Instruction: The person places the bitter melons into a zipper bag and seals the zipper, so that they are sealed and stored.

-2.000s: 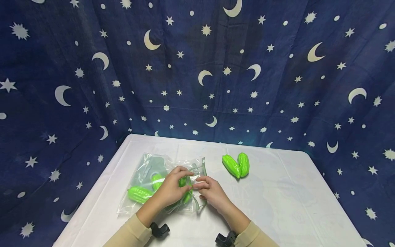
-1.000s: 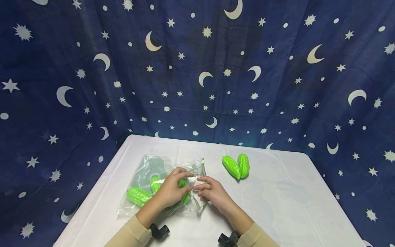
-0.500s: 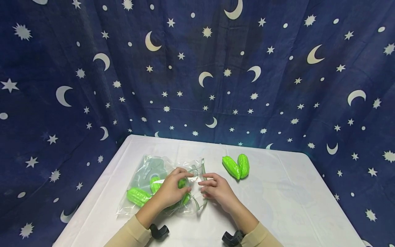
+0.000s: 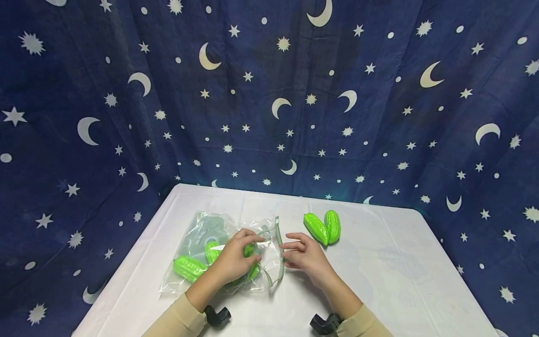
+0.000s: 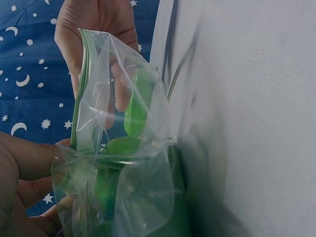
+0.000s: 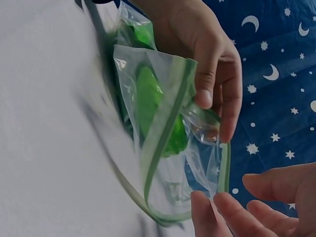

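A clear zip bag (image 4: 187,243) with a green-edged mouth lies on its side, mouth to the right, with several bright green bitter melons (image 4: 188,268) inside. My left hand (image 4: 236,257) grips the bag's upper layer near the mouth, thumb and fingers curled on the plastic, as the right wrist view shows. It partly covers the melons under it. My right hand (image 4: 309,257) hovers just right of the mouth, fingers loosely bent and spread, holding nothing. In the right wrist view the bag's green zip edge (image 6: 168,133) gapes apart, and a melon (image 6: 148,98) shows through the plastic.
Two more bitter melons, one slanted (image 4: 316,228) and one upright (image 4: 332,225), lie together on the white-covered table (image 4: 400,281), beyond the right hand. A dark blue curtain (image 4: 252,93) with moons and stars surrounds the back and sides.
My right hand has drawn back to the right, away from the left hand and out past the bag's mouth. The left hand and the bag have stayed nearly still.
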Action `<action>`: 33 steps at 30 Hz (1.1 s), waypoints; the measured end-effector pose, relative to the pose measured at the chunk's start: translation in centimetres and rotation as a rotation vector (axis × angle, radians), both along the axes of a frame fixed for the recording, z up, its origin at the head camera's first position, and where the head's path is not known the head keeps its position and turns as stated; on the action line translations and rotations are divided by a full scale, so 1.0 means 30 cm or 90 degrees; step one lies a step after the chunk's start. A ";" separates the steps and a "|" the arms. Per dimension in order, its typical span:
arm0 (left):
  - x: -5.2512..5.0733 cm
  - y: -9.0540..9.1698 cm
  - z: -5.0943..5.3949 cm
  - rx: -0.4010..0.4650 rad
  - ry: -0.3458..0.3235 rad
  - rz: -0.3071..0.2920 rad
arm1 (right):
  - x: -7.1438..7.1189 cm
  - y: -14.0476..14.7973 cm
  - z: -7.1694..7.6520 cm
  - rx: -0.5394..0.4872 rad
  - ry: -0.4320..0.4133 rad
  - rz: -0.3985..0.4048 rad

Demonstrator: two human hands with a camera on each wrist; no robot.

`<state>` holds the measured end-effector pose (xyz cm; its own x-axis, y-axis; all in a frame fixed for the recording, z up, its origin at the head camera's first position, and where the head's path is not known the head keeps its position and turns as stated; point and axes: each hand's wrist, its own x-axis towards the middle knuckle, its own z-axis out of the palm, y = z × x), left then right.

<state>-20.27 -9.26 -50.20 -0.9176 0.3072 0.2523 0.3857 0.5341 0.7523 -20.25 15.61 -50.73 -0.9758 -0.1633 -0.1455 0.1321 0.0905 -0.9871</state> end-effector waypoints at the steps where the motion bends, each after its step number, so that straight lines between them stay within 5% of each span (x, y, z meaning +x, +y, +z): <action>1: 0.000 0.000 0.000 0.000 -0.001 0.000 | -0.001 0.004 0.003 0.002 -0.001 -0.006; 33: -0.013 -0.004 -0.021 -0.008 0.006 -0.006 | -0.015 0.184 0.087 0.060 0.018 -0.099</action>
